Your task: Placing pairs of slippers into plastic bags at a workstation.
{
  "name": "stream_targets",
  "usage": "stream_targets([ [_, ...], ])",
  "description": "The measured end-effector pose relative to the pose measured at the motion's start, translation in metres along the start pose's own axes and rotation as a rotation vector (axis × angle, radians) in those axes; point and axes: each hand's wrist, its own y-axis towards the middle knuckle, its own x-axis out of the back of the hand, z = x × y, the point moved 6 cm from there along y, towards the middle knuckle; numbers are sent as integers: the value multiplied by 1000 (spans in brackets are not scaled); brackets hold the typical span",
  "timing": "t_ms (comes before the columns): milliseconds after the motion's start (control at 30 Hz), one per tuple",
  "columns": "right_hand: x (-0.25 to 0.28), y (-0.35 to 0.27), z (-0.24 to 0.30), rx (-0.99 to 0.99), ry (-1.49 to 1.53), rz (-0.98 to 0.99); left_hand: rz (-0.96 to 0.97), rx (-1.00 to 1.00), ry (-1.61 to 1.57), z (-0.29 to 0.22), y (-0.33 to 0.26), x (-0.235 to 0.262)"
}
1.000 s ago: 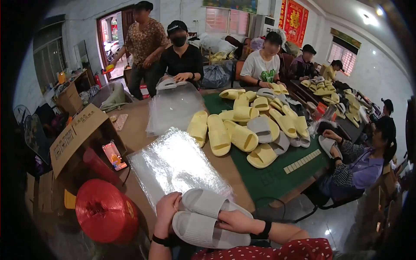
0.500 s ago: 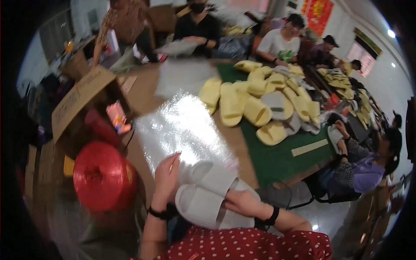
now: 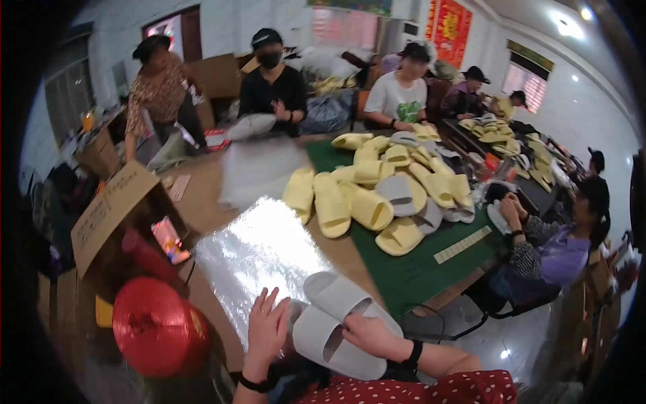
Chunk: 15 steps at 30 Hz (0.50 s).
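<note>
Two pale grey slide slippers (image 3: 334, 320) lie side by side at the near table edge, on a stack of clear plastic bags (image 3: 259, 250). My right hand (image 3: 369, 335) grips the nearer slipper from the right, fingers curled over its strap. My left hand (image 3: 267, 330) rests flat with spread fingers on the plastic bags, just left of the slippers and touching their edge. Both forearms come in from the bottom, over a red dotted garment.
A heap of yellow and grey slippers (image 3: 377, 192) covers a green mat (image 3: 417, 269). A red twine spool (image 3: 156, 327) and an open cardboard box (image 3: 111, 209) stand at my left. Several other people sit or stand around the table.
The view has tilted down and back up. My left hand slid off the slippers onto the plastic bags. My right hand stays on the nearer slipper.
</note>
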Motion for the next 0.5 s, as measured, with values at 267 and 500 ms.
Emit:
stream_targets([
  [267,4,28,0,-108,-116,-85,15,-113,-77,-45,-2,-20],
  [500,-18,77,-7,-33,-115,-171,99,-268,-84,-65,-1,-18],
])
